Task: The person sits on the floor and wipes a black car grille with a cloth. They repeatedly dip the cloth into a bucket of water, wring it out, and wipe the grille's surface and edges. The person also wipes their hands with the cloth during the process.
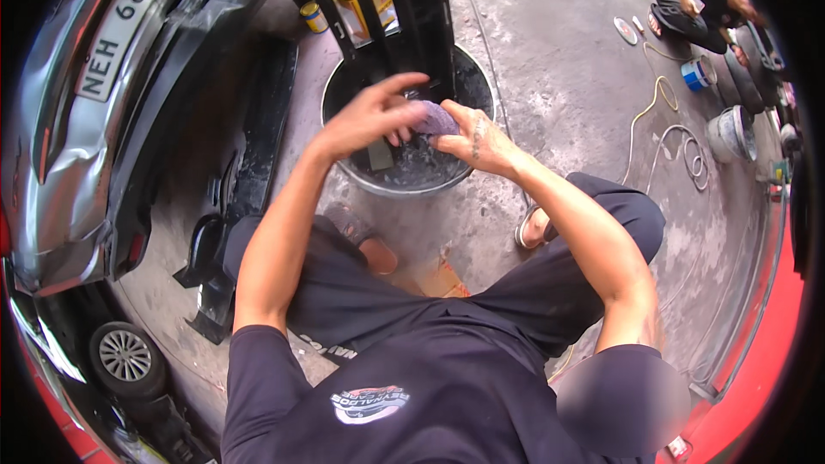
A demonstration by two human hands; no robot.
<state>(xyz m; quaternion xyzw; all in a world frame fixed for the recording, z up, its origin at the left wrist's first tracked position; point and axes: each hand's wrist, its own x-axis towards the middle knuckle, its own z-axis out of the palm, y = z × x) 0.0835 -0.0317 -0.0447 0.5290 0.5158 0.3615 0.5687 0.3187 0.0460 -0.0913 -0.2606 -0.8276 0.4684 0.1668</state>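
A purplish-grey abrasive pad (pixel 438 119) is pinched between the thumb and fingers of my right hand (pixel 478 139), above a round black tub (pixel 404 189). On the pad's left side, my left hand (pixel 374 116) is spread with the index finger stretched out. Motion blurs its fingertips, and I cannot tell whether they touch the pad. Long black panels (pixel 421 17) rise from the far side of the tub. Inside it, a greyish flat block (pixel 381 155) shows below my left hand, among whitish marks or wetness.
A silver car bumper (pixel 77 163) and black trim pieces (pixel 249 146) stand at left. Yellow cans (pixel 344 0) are behind the tub. A hose (pixel 657 99), a blue-white can (pixel 698 74) and a white bucket (pixel 730 136) are at right, near another crouching person (pixel 692 0).
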